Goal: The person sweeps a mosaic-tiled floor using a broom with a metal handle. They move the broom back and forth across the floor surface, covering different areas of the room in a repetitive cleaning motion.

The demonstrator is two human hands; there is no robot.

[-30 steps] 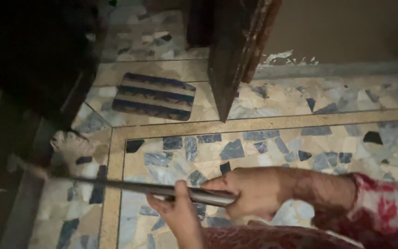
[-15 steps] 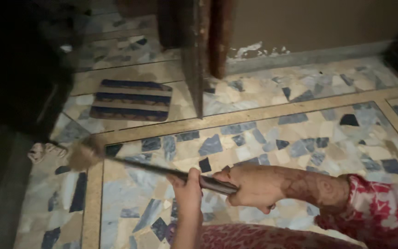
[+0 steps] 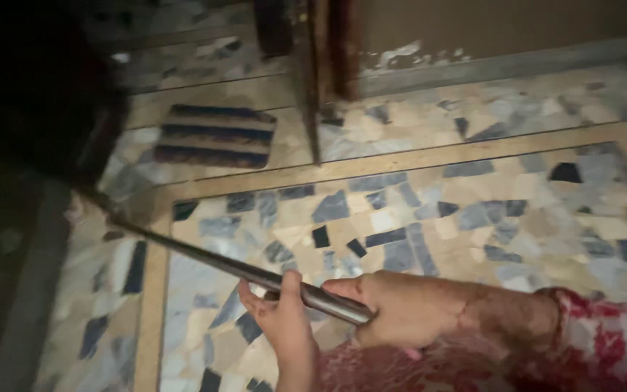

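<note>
Long grey metal pole (image 3: 255, 274), round section, runs from frame centre-bottom out toward 10 o'clock, low over the floor; its far end (image 3: 107, 210) is blurred at the edge of the dark area, so I can't tell what's fitted there. Right hand (image 3: 393, 308) is wrapped in a full closed fist around the near end of the pole, knuckles up, which looks like the power grip that drives and steers it. Left hand (image 3: 281, 319) sits just ahead of it toward 9 o'clock, palm under the pole, thumb hooked over the top, fingers loosely curled: holding, but more as a guide and support than a clamp. Two hands close together at one end probably gives leverage for sweeping the far tip sideways. Red-and-white patterned sleeve (image 3: 611, 341) covers the right forearm at 3 o'clock; matching red fabric (image 3: 400, 370) shows at 6 o'clock. Under everything: mosaic stone floor (image 3: 473, 218), beige with blue-grey chips and tan border strips. Small striped mat (image 3: 215, 136), dark blue and tan bands, lies flat at 11 o'clock, well apart from the pole. Dark wooden door edge (image 3: 312, 80) stands upright at 12 o'clock, beside a beige wall (image 3: 509, 25) with chipped paint at its base. Large dark object (image 3: 30, 87) fills 10 to 11 o'clock, too dim to identify.
</note>
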